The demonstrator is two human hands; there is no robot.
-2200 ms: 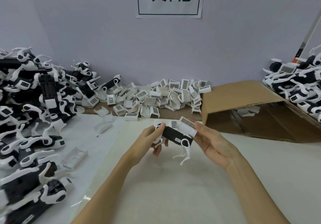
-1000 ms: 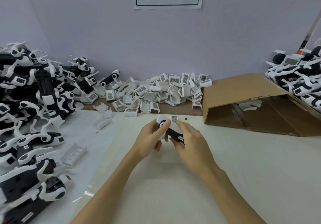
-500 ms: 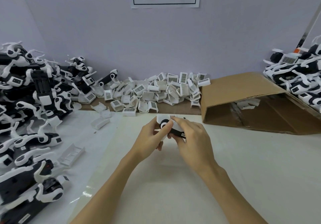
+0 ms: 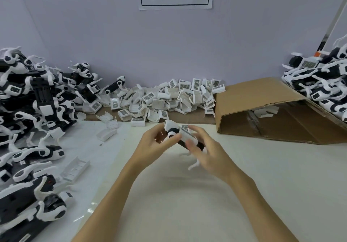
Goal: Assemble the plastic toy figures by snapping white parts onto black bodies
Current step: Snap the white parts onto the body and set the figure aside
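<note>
A black toy figure (image 4: 181, 135) with white legs and a white barcoded cover on top is held above the middle of the table. My left hand (image 4: 155, 145) grips its front end, thumb and fingers curled around the white shoulder. My right hand (image 4: 204, 152) holds the rear part, fingers wrapped over the body; a white leg (image 4: 194, 164) hangs below it. The right hand is motion-blurred.
A heap of loose white barcoded covers (image 4: 169, 99) lies along the back wall. Piles of black-and-white figures fill the left side (image 4: 33, 121) and the far right (image 4: 323, 88). An open cardboard box (image 4: 266, 99) lies on its side at the right. Single white covers (image 4: 76, 168) lie at left.
The white cover has been pressed onto the black body. The right hand has shifted lower along the figure, and the figure has tilted so its white leg shows again.
</note>
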